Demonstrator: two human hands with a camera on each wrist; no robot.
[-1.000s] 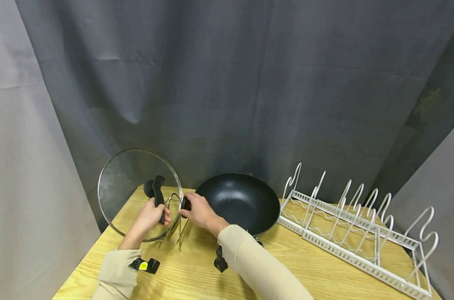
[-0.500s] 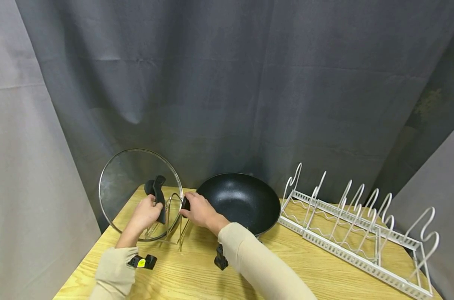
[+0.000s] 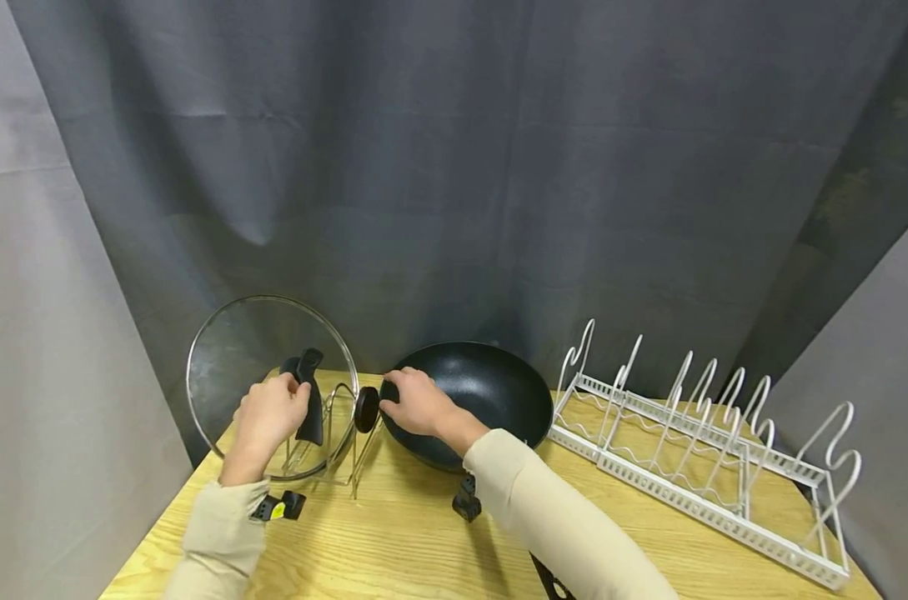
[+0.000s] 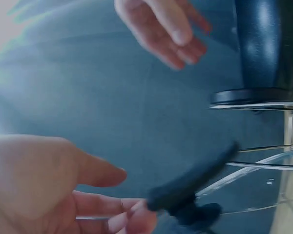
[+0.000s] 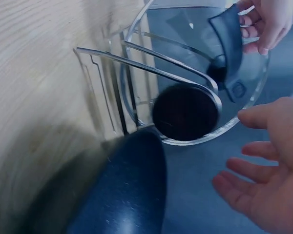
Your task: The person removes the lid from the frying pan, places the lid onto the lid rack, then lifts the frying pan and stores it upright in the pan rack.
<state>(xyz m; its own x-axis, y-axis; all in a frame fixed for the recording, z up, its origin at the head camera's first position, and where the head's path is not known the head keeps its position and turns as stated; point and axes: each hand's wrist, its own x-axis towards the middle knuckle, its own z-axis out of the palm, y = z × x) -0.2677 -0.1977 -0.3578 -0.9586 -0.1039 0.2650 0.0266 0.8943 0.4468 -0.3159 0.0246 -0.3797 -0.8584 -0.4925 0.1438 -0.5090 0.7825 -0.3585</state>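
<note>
A large glass lid [image 3: 224, 358] with a metal rim stands on edge in a thin wire rack [image 5: 136, 65] at the left. My left hand [image 3: 269, 417] is at the lid's black upright handle [image 3: 313, 417]. In the left wrist view its fingertips touch or nearly touch the handle's end, while the thumb stands apart. Beside the lid's right edge is a round black disc [image 3: 366, 408], against the wire loop. My right hand [image 3: 423, 404] hovers just right of this disc, fingers spread and holding nothing. Behind that hand rests a black wok [image 3: 491, 387].
An expandable white rack [image 3: 716, 515] with several upright wire dividers stands on the right of the wooden table [image 3: 393, 542]. The wok's dark handle [image 3: 549, 577] points toward the front, partly under my right sleeve. A grey curtain [image 3: 454, 183] hangs behind the table.
My right hand has let go of the black disc and moved right. The left hand's fingers have loosened from the lid handle and drawn slightly left and up. The lid stays upright.
</note>
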